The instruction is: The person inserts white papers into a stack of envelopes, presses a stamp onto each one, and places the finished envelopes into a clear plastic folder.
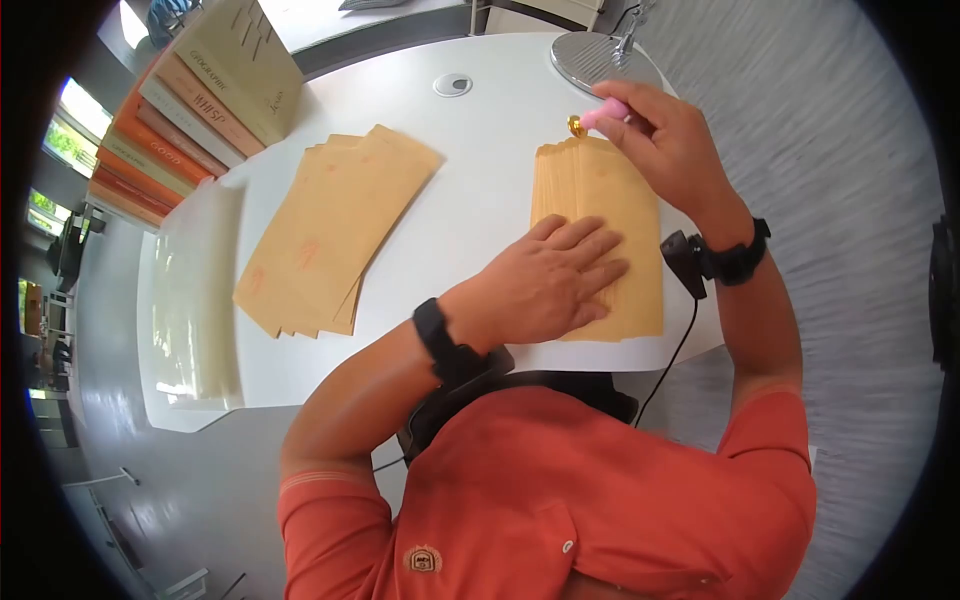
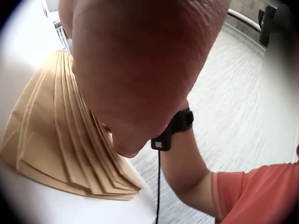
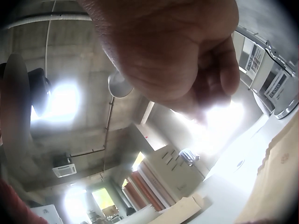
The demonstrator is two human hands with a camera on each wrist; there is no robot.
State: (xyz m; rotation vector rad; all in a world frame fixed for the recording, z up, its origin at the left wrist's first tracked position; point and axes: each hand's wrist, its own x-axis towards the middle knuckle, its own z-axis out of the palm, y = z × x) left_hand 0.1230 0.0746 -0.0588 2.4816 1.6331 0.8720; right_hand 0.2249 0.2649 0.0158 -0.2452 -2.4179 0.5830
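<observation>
On the right of the table lies a fanned stack of kraft-paper envelopes [image 1: 635, 290]. My left hand [image 1: 540, 285] rests flat on it, fingers spread. Over the stack's far edge, my right hand [image 1: 672, 145] pinches a stamp with a pink handle [image 1: 606, 114] and a shiny gold head. That head overlaps the top of the stack in the head view. From the left wrist, the layered edges of the envelopes [image 2: 51, 135] show beside the hand. Curled fingers hide the stamp in the right wrist view. To the left, a second pile of envelopes [image 1: 335, 225] bears faint reddish marks.
A row of upright books [image 1: 200, 95] stands at the table's far left. Along the left edge is a clear, glossy curved sheet [image 1: 190, 300]. A round ribbed metal plate [image 1: 590, 60] and a small round fitting [image 1: 453, 85] sit at the back.
</observation>
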